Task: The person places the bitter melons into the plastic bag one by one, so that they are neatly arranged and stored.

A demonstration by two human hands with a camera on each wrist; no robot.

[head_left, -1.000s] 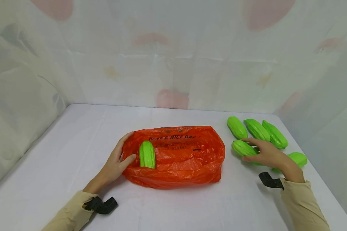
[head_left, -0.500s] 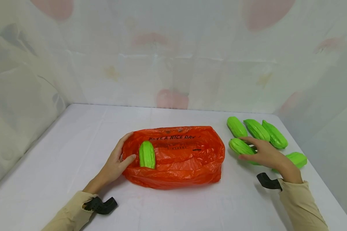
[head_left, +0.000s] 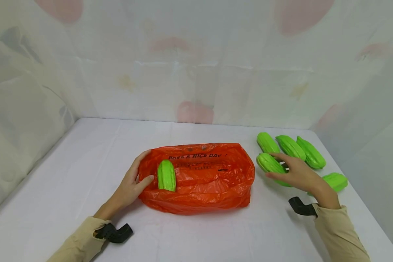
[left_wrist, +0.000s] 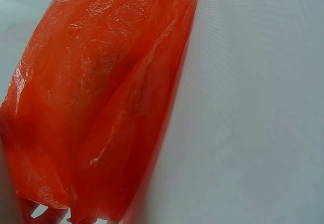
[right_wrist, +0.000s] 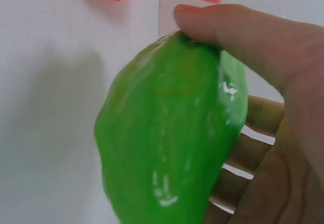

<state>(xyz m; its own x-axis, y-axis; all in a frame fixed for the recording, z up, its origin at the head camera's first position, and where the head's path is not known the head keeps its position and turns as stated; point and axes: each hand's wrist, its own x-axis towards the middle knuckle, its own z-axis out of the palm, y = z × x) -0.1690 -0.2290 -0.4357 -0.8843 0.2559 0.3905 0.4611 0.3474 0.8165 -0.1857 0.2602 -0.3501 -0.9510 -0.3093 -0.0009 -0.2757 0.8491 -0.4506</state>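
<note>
My left hand (head_left: 129, 183) holds the left rim of a red plastic bag (head_left: 213, 198), its thumb lying over the edge. The bag's mouth stands wide, with black print on the inner back wall. One light green ridged gourd (head_left: 166, 175) lies inside, at the left end. In the left wrist view the side of the bag (left_wrist: 101, 82) fills much of the picture. My right hand (head_left: 298, 174) grips another green ridged gourd (head_left: 270, 163), thumb on the near side and fingers on the far side. The right wrist view shows this gourd close up, a shadow on the cloth beside it.
Three more green gourds lie at the back right, among them the left one (head_left: 268, 142), the middle one (head_left: 290, 147) and the right one (head_left: 312, 153). Another gourd (head_left: 335, 181) lies beyond my right wrist. A white cloth covers the table (head_left: 199, 236); patterned sheeting (head_left: 196, 72) hangs behind.
My right hand has moved a little left and away from me with the gourd in its grip. The left hand and the bag stay as they were.
</note>
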